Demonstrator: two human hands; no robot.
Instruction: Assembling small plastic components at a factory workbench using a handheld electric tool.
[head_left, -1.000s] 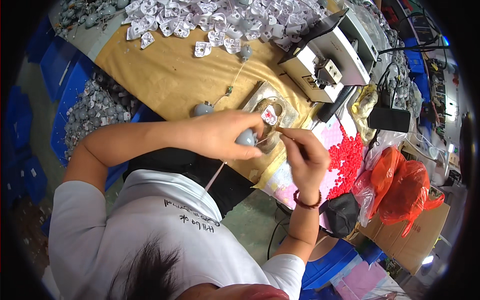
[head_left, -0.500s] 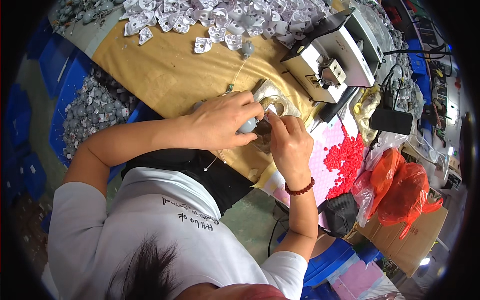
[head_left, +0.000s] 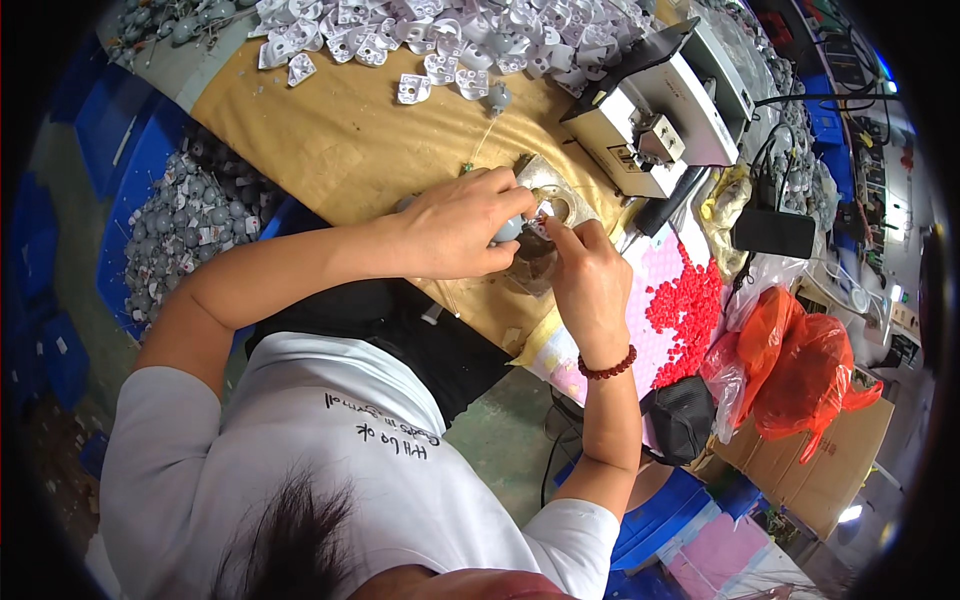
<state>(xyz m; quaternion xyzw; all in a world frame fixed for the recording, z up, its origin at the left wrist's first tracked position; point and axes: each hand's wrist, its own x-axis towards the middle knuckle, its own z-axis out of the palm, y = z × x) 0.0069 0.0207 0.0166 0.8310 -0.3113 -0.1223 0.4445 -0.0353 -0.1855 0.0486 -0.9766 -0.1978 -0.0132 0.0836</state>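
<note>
My left hand [head_left: 455, 228] is curled round a smooth, rounded grey part [head_left: 510, 229]. Much of that part is hidden under the fingers. Close against its right side, my right hand [head_left: 592, 280] has thumb and forefinger pinched together. What sits in that pinch is too small to make out; a bit of white and red shows by the fingertips. Both hands are over a worn, tan-coloured block [head_left: 570, 200] with rounded hollows. Beyond the left hand, a thin cord runs up to another grey ball-shaped part [head_left: 499, 97] on the tan cloth [head_left: 330, 130].
White plastic housings [head_left: 440, 35] are heaped along the far edge. A white boxy machine [head_left: 640, 130] stands at far right. Small red pieces [head_left: 688, 310] lie on a pink sheet, with red plastic bags [head_left: 800, 375] beyond. At left, a blue bin [head_left: 125, 225] holds many grey parts.
Both hands have shifted slightly rightward with the grey part. The right thumb and forefinger have changed their angle against it. The left hand keeps its hold.
</note>
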